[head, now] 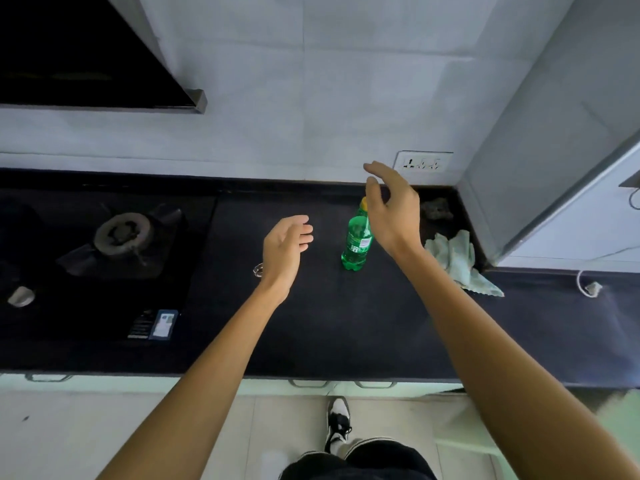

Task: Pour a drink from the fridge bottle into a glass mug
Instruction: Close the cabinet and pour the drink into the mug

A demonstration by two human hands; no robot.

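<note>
Tabletop [329,323]: dark, matte stone, running the full width along a pale tiled wall, with a short raised dark kerb at the back.

On it, left to right:
- Gas hob [173,282], black glass, set at the left end. It carries one round burner [123,233] under a dark pan support, a silver knob [20,296] near the front edge, and a blue-and-white label [162,323] at its front right corner.
- Glass mug [258,270], just right of the hob; only a small clear part shows.
- Bottle [356,244], green plastic, yellow cap, upright, near mid-tabletop.
- Dark lump [438,207], back right corner; cannot tell what.
- Cloth [457,258], pale, crumpled, in front of the lump.
- White cord [588,287] with a small plug, far right.
</note>
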